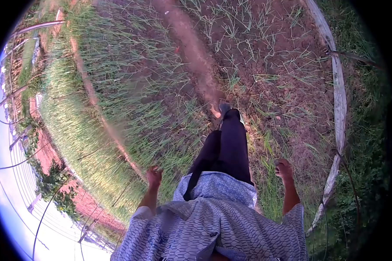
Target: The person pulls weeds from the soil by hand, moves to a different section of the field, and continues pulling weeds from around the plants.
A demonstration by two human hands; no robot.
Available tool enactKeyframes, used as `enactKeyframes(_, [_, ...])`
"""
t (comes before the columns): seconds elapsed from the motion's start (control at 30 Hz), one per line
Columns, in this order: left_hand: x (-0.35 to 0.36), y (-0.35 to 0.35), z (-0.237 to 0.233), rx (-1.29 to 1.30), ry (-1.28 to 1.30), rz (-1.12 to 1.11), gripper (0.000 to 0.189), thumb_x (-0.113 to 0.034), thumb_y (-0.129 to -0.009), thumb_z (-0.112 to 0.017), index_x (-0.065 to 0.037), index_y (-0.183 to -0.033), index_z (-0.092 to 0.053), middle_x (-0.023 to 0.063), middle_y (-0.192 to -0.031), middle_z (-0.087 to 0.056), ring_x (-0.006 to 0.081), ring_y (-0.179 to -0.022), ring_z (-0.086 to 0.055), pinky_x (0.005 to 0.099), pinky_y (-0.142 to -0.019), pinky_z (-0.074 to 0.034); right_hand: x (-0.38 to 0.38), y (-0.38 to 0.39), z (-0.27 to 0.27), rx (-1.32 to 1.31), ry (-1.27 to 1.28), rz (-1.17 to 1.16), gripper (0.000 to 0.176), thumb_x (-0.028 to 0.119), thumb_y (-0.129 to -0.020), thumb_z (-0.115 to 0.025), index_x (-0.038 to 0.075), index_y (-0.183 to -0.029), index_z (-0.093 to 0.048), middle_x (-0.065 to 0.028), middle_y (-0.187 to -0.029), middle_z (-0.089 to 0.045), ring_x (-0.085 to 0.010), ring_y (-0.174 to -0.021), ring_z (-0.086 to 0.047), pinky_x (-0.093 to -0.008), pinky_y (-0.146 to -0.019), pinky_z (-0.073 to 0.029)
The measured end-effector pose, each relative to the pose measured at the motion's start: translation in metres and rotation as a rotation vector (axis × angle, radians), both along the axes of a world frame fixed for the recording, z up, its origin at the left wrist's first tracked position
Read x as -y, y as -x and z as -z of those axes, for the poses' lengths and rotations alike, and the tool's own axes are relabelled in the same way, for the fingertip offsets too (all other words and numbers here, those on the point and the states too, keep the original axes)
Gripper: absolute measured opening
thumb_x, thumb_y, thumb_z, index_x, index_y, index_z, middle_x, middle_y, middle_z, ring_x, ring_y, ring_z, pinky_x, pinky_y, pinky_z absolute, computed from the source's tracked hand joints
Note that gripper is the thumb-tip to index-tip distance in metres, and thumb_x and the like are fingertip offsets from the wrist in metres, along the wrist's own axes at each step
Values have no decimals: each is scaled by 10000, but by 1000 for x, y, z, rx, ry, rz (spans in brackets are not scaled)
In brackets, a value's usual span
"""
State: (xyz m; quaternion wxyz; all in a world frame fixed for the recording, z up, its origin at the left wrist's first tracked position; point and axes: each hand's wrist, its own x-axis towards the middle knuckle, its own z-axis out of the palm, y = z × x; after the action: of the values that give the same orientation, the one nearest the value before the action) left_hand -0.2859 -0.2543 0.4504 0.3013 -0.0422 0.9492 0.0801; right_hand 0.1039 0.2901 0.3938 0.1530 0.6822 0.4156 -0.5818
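My left hand (154,176) hangs out to the left of my body, over the green crop, with its fingers loosely bent and apart. Nothing shows in it. On the other side, my right hand (284,168) is held out above grass and soil, its fingers half curled and slightly apart, also with nothing visible in them. Neither hand touches the plants. Between the hands are my patterned shirt (204,217) and dark trousers (234,143), with one shoe (224,107) stretched forward on the bare earth.
A narrow dirt ridge (191,43) runs ahead between planted plots. Young green shoots (252,26) grow in damp soil at right, taller crop (65,117) at left. A pale pole or log (339,95) borders the right side. Wires and posts (19,90) stand far left.
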Motion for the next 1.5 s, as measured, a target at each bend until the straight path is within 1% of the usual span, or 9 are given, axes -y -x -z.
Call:
enactKeyframes(0.23, [-20, 64, -10, 48, -13, -70, 472, -141, -689, -778, 43, -1100, -635, 208, -1033, -678, 280, -840, -669, 364, -763, -526, -2, 69, 4, 139, 40, 82, 112, 82, -838, -549, 124, -939, -574, -19, -679, -520, -127, -538, -557, -276, -409, -439])
enactKeyframes(0.37, [-48, 143, -33, 55, 13, -173, 438, -214, -714, -759, 19, -1070, -656, 191, -1024, -682, 298, -855, -672, 404, -780, -523, -8, 129, 5, 157, 150, 111, 135, 77, -848, -543, 124, -971, -574, -20, -678, -519, -124, -535, -545, -284, -415, -439])
enactKeyframes(0.5, [-92, 215, -85, -4, 88, -207, 439, -237, -718, -748, 0, -1075, -655, 215, -982, -674, 317, -816, -665, 405, -747, -522, -38, 178, 33, -93, 220, 147, 155, 62, -854, -540, 130, -989, -573, -7, -665, -499, -115, -511, -507, -277, -416, -431])
enactKeyframes(0.6, [-39, 248, -95, 4, 274, -20, 457, -282, -708, -776, -18, -1062, -657, 221, -1053, -646, 352, -1020, -606, 420, -897, -481, -69, 220, 50, -25, 116, 204, 165, 64, -865, -562, 129, -1007, -617, 0, -751, -546, -121, -579, -556, -267, -461, -463])
enactKeyframes(0.83, [-67, 363, -137, -82, 385, 157, 444, -207, -664, -808, 20, -1023, -680, 236, -1024, -678, 351, -966, -651, 418, -854, -507, -74, 245, 61, -52, -33, 309, 202, 106, -878, -563, 125, -1075, -606, -7, -829, -595, -120, -618, -594, -273, -490, -498])
enactKeyframes(1.07, [-173, 468, -74, -25, 157, 324, 435, -209, -723, -778, -5, -1082, -644, 187, -985, -649, 311, -884, -653, 397, -783, -515, -28, 252, 42, -20, -32, 355, 265, 98, -821, -568, 78, -1084, -590, -60, -819, -612, -154, -624, -633, -322, -482, -539])
enactKeyframes(1.3, [-280, 631, 19, 164, -16, 592, 453, -197, -734, -756, -10, -1123, -617, 199, -1089, -616, 297, -953, -639, 392, -782, -538, 23, 273, 44, 92, 0, 666, 196, 104, -852, -563, 115, -1047, -580, -20, -761, -534, -128, -568, -557, -277, -422, -430])
enactKeyframes(1.43, [-418, 739, 30, 183, -89, 605, 463, -159, -783, -730, 44, -1174, -583, 204, -1151, -624, 291, -1012, -632, 360, -852, -503, 54, 370, 12, 165, -14, 752, 106, 90, -849, -554, 132, -946, -552, 5, -627, -477, -91, -488, -478, -257, -408, -389])
enactKeyframes(1.5, [-477, 781, 31, 98, -266, 578, 369, -134, -803, -712, 35, -1117, -616, 141, -1088, -639, 243, -997, -608, 339, -866, -482, 66, 415, 14, 228, 68, 741, 83, 91, -839, -550, 133, -909, -563, 0, -627, -498, -98, -491, -480, -267, -417, -404])
